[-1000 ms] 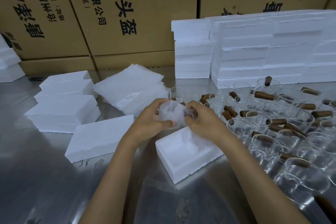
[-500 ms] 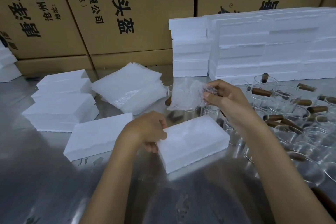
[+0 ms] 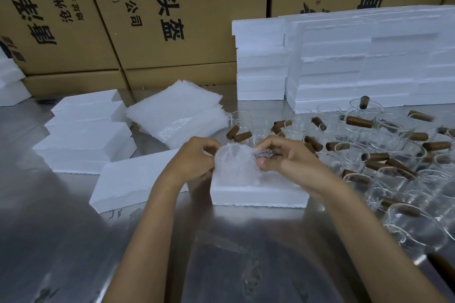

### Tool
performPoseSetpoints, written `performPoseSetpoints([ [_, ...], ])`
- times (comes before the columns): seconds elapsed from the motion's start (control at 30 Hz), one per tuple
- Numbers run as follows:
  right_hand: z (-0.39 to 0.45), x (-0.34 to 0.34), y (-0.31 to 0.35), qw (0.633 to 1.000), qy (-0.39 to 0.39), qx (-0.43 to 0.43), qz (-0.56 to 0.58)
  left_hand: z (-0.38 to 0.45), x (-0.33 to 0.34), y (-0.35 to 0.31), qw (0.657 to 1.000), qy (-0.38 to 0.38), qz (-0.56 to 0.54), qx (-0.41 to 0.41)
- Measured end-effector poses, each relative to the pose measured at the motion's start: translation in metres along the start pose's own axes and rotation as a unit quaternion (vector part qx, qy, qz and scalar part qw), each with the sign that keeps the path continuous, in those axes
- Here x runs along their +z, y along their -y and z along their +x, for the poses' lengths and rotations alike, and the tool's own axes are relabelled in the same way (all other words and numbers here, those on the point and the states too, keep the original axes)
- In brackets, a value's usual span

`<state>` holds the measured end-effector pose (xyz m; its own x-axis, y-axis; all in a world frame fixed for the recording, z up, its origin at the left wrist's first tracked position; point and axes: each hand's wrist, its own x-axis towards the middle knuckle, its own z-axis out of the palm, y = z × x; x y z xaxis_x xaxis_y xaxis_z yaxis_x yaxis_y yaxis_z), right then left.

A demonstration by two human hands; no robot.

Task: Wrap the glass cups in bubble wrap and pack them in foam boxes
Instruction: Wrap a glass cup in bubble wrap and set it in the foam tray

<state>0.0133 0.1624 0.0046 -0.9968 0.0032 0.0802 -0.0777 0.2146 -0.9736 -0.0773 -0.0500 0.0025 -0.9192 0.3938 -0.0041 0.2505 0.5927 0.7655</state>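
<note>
- A glass cup wrapped in bubble wrap (image 3: 235, 163) is held between both hands over the left part of a foam box (image 3: 259, 195), which lies on the metal table (image 3: 61, 241) near the middle of the scene.
- The left side of the bundle is gripped by the left hand (image 3: 194, 158), with fingers curled round the wrap.
- The right side is pinched by the right hand (image 3: 283, 155); a brown handle under the wrap is covered by its curled fingers and thumb.
- Whether the bundle touches the box cannot be told.
- A foam slab (image 3: 133, 179) is seen just left of the box.
- A stack of bubble wrap sheets (image 3: 177, 113) is placed farther back, left of centre.
- More foam boxes (image 3: 86, 130) are piled at the left, and a tall stack of foam boxes (image 3: 344, 56) is set at the far right against cardboard cartons (image 3: 172, 19).
- Unwrapped glass cups with brown handles (image 3: 394, 155) are crowded on the right of the table.
</note>
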Motion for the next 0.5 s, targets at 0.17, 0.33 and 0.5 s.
performPoseSetpoints([
  [0.17, 0.0018, 0.0010, -0.0052, 0.998, -0.004, -0.011, -0.061, 0.0006, -0.0020, 0.0023, 1.000, -0.001, 0.000, 0.008],
  [0.33, 0.0023, -0.0012, -0.0075, 0.989, 0.004, -0.025, -0.149, 0.0000, -0.0068, -0.0018, 0.998, 0.032, -0.010, -0.048],
  [0.5, 0.0030, -0.0022, -0.0095, 0.984, 0.000, -0.041, -0.176, -0.0026, -0.0017, -0.0064, 0.999, 0.035, 0.006, -0.038],
])
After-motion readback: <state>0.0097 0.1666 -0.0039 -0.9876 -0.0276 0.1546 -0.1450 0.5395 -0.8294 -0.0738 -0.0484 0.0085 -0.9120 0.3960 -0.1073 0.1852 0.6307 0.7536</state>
